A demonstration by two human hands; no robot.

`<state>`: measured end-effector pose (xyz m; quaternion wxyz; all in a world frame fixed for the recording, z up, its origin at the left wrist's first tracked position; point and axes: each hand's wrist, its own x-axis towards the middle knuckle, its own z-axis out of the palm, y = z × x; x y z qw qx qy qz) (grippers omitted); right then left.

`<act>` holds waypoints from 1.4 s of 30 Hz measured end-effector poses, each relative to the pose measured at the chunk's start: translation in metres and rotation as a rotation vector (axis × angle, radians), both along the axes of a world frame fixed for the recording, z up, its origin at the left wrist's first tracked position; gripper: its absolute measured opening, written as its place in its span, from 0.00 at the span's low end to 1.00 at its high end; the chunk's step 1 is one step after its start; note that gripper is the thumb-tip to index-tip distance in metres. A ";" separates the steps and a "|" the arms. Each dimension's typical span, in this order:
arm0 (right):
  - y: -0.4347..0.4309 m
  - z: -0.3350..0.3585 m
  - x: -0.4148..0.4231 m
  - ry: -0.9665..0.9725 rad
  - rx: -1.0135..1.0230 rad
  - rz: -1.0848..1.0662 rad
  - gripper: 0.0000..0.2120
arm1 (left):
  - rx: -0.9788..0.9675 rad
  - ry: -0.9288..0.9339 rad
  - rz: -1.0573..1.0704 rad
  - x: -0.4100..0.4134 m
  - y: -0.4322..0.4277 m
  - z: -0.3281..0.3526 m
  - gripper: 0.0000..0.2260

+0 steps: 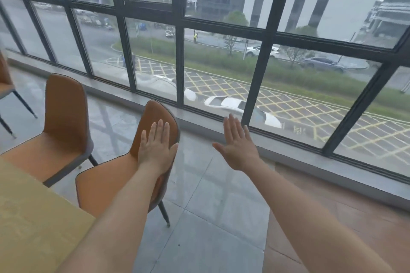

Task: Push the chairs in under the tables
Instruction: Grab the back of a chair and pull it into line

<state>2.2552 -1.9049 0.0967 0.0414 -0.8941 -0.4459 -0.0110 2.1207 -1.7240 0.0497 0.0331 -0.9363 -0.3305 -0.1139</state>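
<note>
Two orange chairs with dark metal legs stand beside a yellow table [33,217] at the lower left. The nearer chair [106,182] has its seat partly out from the table's edge, backrest toward the window. My left hand [156,146] is flat and open in front of that backrest; I cannot tell whether it touches it. The farther chair [64,122] stands to its left, seat facing the table. My right hand [238,146] hovers open in the air to the right, holding nothing, above the floor.
A wall of dark-framed windows [179,62] with a low grey sill [221,131] runs across the back. Part of another orange chair [5,80] shows at the far left edge. Grey tiled floor [210,217] lies right of the chairs, turning to brown boards at the right.
</note>
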 end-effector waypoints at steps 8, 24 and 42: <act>0.125 -0.013 0.149 0.000 0.047 0.272 0.35 | 0.008 0.087 0.286 0.098 0.083 -0.023 0.29; 0.426 -0.036 0.271 -0.017 -0.024 1.003 0.35 | -0.061 0.077 0.968 0.181 0.211 -0.050 0.28; 0.646 -0.065 0.194 -0.046 -0.120 1.901 0.35 | -0.223 0.075 1.736 0.218 0.280 -0.070 0.28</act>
